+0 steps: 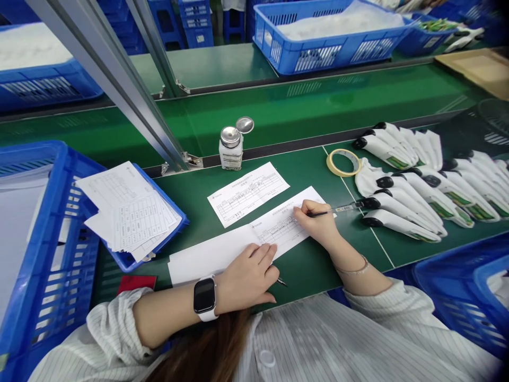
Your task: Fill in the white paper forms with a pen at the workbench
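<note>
My right hand (316,222) grips a pen (321,214), its tip hidden by my fingers over a printed form (288,233) with handwriting in its table. Flat on the paper lies my left hand (250,276), fingers stretched out, holding nothing. Under the form spreads a longer white sheet (207,252). Just above sits a second filled-in form (248,193), apart from my hands. Part of another pen (282,282) pokes out beside my left hand.
Several white plastic housings (409,212) with black ends line the right side, near a tape roll (344,163). A metal-topped bottle (231,148) stands behind the forms. Left are a blue tray (181,225) of papers, a red pad (137,283) and a large blue crate (79,223).
</note>
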A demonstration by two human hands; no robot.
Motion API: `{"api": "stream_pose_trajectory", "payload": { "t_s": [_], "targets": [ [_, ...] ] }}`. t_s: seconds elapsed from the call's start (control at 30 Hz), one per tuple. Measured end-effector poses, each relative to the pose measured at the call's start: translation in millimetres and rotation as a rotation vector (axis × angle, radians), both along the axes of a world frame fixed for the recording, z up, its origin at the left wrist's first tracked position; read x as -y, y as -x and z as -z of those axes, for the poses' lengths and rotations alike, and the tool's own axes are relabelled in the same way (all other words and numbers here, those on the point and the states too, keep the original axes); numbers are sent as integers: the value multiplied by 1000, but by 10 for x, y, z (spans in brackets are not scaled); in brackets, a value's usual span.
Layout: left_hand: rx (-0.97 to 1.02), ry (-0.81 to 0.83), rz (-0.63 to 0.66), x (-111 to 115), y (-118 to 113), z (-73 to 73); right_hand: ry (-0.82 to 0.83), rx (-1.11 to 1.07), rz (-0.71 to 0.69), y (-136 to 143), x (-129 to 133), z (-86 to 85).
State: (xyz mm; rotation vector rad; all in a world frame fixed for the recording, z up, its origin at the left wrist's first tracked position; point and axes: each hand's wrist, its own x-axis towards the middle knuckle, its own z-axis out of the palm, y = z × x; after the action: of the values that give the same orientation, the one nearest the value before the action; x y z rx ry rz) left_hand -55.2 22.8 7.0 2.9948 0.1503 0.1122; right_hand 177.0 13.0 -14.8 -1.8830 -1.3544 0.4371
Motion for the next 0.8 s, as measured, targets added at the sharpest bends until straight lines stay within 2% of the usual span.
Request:
{"api": "stream_pose_trajectory", "payload": {
  "t_s": [0.5,0.8],
  "targets": [
    [-15,-3,3,1,-1,-5,-22,-16,-8,-5,-6,1],
    [13,-21,6,-3,12,-7,-52,-90,145,-73,13,1]
  ]
}}
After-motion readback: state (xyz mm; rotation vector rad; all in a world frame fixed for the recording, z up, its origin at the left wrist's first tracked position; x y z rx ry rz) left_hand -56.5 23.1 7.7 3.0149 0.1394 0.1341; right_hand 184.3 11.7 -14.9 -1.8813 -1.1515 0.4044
